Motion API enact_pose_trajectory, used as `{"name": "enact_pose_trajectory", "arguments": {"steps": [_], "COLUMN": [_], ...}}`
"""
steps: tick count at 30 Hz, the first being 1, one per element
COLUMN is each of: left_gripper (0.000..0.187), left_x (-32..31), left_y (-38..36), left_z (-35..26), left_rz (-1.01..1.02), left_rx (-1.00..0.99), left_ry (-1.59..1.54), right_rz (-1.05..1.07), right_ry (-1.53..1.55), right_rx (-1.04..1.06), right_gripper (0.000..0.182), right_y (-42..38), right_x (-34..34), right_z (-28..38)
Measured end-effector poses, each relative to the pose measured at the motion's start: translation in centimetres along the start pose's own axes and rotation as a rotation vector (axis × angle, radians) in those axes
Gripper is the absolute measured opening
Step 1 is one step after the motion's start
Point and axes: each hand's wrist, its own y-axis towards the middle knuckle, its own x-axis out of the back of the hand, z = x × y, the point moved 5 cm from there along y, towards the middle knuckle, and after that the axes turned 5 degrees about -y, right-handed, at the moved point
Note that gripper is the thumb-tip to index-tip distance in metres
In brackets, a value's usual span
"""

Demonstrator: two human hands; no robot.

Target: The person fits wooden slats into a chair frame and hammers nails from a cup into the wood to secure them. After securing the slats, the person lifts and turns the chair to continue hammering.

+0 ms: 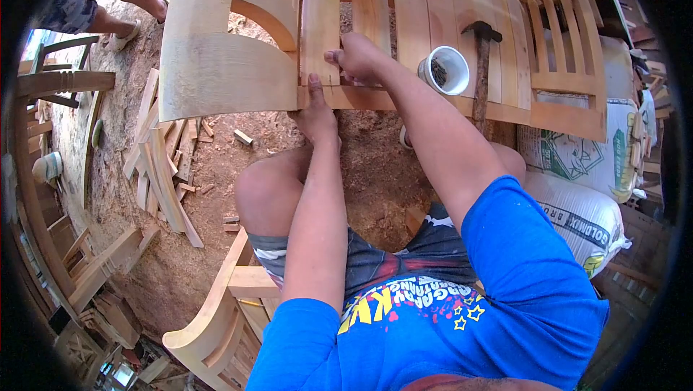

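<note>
A pale wooden piece of furniture (419,30) with long slats lies in front of me. My left hand (315,113) grips its near rail (375,99), thumb on top and the other fingers hidden below the edge. Just beyond it my right hand (354,57) is closed over a slat, and what it may hold is too small to make out. To the right, a white cup (449,71) holding small dark pieces, which look like nails, stands on the slats. Beside the cup lies a hammer (482,66), its dark head pointing away from me and its handle towards me.
Wood strips (162,160) lie on the sawdust-covered ground at left. Another person's legs (119,8) show at the upper left. A curved wooden chair part (209,326) is at lower left, and filled sacks (577,210) lie at right.
</note>
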Motion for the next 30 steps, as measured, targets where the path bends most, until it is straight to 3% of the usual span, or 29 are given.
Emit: {"name": "enact_pose_trajectory", "arguments": {"steps": [17,23,29,30], "left_gripper": [0.102,0.099,0.096,0.093], "left_x": [-0.1,0.1,0.0,0.0], "left_y": [-0.5,0.1,-0.1,-0.2], "left_z": [-1.2,0.1,-0.1,-0.2], "left_rz": [0.054,0.028,-0.013,-0.022], "left_rx": [-0.045,0.058,0.0,-0.011], "left_ry": [-0.014,0.011,-0.034,-0.014], "right_rz": [-0.029,-0.044,-0.006,-0.099], "right_ry": [-0.004,-0.102,-0.054,-0.2], "right_rx": [-0.008,-0.003,-0.081,0.022], "right_gripper": [0.032,0.034,0.035,0.032], "right_y": [1.0,0.9,0.1,0.0], "right_x": [-0.4,-0.2,-0.2,0.0], "right_z": [-0.6,-0.6,-0.1,0.3]}}
